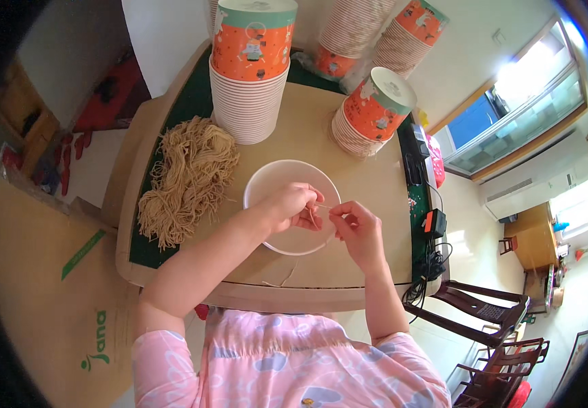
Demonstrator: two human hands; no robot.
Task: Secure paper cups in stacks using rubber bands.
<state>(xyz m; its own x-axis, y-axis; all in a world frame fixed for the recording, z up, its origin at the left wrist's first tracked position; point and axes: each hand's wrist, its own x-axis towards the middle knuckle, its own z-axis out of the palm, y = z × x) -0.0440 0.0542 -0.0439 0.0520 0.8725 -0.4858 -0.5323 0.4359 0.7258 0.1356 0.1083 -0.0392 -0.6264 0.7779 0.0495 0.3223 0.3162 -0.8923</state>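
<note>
Pinching a noodle strand [322, 206], both hands [292, 207] [356, 228] over bowl [260, 180].

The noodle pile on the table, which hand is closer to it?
Left. The left hand is over the white bowl, just right of the noodle pile. The right hand is farther right, past the left hand.

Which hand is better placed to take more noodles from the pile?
Probably the left hand: the noodle pile lies on its side of the bowl, while the right hand would have to cross over.
</note>
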